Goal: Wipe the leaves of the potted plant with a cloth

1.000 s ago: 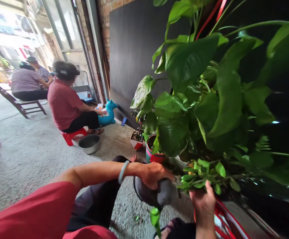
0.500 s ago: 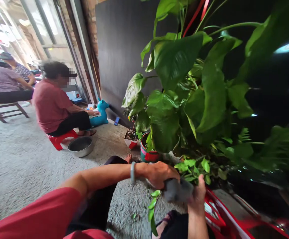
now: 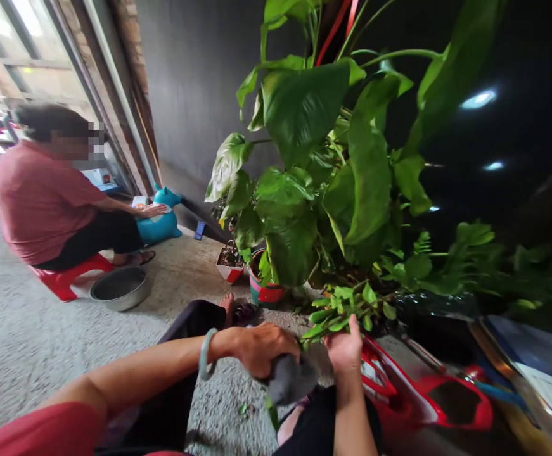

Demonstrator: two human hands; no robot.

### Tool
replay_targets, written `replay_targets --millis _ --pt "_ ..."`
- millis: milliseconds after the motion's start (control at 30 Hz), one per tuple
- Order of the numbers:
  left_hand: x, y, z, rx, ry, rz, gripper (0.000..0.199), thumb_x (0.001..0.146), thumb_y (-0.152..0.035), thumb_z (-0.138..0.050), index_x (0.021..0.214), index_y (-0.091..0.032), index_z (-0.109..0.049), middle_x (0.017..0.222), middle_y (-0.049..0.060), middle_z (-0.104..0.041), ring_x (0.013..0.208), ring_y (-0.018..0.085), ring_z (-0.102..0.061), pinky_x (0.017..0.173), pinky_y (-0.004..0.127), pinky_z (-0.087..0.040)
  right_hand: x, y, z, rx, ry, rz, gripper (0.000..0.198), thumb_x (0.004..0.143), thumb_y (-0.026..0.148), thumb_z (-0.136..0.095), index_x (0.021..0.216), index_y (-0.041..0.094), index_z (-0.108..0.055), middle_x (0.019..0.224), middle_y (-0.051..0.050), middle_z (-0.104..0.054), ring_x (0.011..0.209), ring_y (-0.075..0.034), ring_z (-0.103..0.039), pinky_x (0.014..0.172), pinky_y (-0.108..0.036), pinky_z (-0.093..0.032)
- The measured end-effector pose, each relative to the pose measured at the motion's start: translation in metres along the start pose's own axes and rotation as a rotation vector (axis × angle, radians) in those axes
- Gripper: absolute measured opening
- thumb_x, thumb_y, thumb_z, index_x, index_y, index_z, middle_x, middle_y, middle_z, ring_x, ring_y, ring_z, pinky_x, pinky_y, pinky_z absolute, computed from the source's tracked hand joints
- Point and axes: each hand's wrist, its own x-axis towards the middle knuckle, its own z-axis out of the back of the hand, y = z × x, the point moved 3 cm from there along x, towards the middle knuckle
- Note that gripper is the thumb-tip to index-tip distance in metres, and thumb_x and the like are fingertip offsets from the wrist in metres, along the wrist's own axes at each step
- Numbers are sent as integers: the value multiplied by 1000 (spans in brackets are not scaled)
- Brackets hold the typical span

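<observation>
My left hand (image 3: 263, 351), with a pale bangle above it, is closed around a bunched grey cloth (image 3: 295, 379). Below the cloth hangs a green leaf (image 3: 272, 413); what it is joined to is hidden. Just to the right, my right hand (image 3: 345, 348) cradles a leafy stem (image 3: 340, 310), thumb pointing up. Leaves cover part of its fingers. Behind both hands rises a large broad-leaved plant (image 3: 304, 114). A green and red pot (image 3: 266, 296) stands at its foot.
A red plastic frame (image 3: 447, 405) lies right of my right arm. A small white and red planter (image 3: 231, 269) stands by the dark wall. Farther left, a person sits on a red stool (image 3: 57, 278), a hand on a blue animal-shaped toy (image 3: 159, 225). A metal basin (image 3: 118, 288) is beside them.
The view has swung right. My left hand and the cloth have drawn away from my right hand, which now shows under the leaves. The hanging sprig is mostly hidden by the cloth.
</observation>
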Motion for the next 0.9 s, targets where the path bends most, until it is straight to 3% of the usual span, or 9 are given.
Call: replay_targets --millis 33,100,233,300,367,500,600,700,900 --pt "-10 -1 1 -73 24 0 40 62 -11 -70 101 -21 -66 102 0 -72 94 19 -67 81 24 -52 1 0 2 7 -7 -8 40 75 57 -72 96 23 -71 87 -3 -76 80 -23 -72 71 -39 -60" --pt "-23 -7 22 -169 -75 -20 42 63 -10 -66 104 -19 -65 102 1 -71 93 18 -67 82 25 -52 2 -1 5 14 -17 -4 39 75 56 -71 96 23 -70 85 -2 -75 79 -22 -72 69 -36 -59" --pt "-9 -25 87 -103 -614 -77 43 69 -12 -61 112 -17 -61 113 5 -67 102 18 -64 92 28 -50 -3 -6 4 15 -23 22 36 80 55 -66 95 23 -70 87 -2 -75 80 -21 -71 69 -33 -57" --pt "12 -24 92 -45 -771 -50 42 72 -14 -61 114 -15 -59 118 9 -64 107 21 -62 96 32 -49 -11 -10 1 10 -24 23 38 79 57 -67 94 22 -70 86 -3 -75 75 -21 -70 62 -32 -56" --pt "32 -15 71 -7 -681 3 43 70 -13 -63 113 -15 -60 120 11 -65 110 24 -62 98 36 -49 -21 -15 -2 12 -24 22 40 74 58 -72 93 23 -69 85 -2 -75 72 -20 -69 60 -32 -55" --pt "29 9 2 -91 -21 -12 45 60 -8 -68 103 -21 -66 109 4 -71 103 25 -66 93 33 -52 -43 -23 -4 28 -24 26 38 71 53 -80 92 24 -69 84 0 -74 77 -20 -70 78 -38 -57" --pt "-10 14 -3 -230 99 -8 51 58 -9 -73 107 -22 -68 106 0 -72 98 22 -67 86 28 -53 -61 -33 -2 49 -39 4 41 70 57 -81 91 24 -69 87 -2 -75 79 -23 -71 82 -44 -57" --pt "-43 3 37 -285 -153 15 49 59 -9 -72 107 -19 -68 104 1 -73 95 20 -67 84 26 -53 -82 -51 -4 93 -41 -7 45 63 59 -86 86 24 -70 85 -3 -75 82 -24 -71 80 -42 -56" --pt "-65 -38 130 -239 -997 -165 36 74 -24 -69 109 -20 -66 111 7 -72 102 20 -68 93 30 -53 -116 -77 -20 111 3 -63 45 63 60 -87 88 27 -71 92 -4 -76 88 -22 -71 82 -42 -54"
